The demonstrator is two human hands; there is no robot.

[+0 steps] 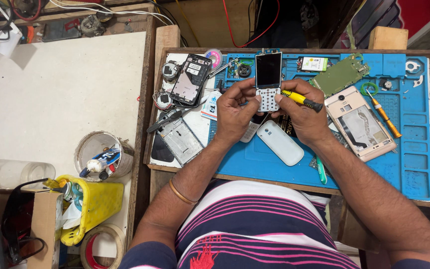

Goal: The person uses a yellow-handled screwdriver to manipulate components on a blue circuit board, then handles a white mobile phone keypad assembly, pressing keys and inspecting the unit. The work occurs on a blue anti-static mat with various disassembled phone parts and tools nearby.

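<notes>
The left hand (236, 113) is curled around a small phone (268, 79) with a dark screen and white keys, holding it up over the blue mat (414, 149). The right hand (302, 117) is closed on a yellow screwdriver (299, 99), touching the phone's right side. A white cover (280, 142) lies near, just under both hands, and a gold phone frame (359, 124) lies to the right.

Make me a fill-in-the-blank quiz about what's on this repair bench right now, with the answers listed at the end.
1. The right hand holds a screwdriver with a ____ handle.
2. Both hands hold a keypad phone above a ____ work mat.
3. The white phone back cover lies just below the ____ hand.
4. The left wrist wears a ____.

Missing words: yellow; blue; left; bangle
</notes>
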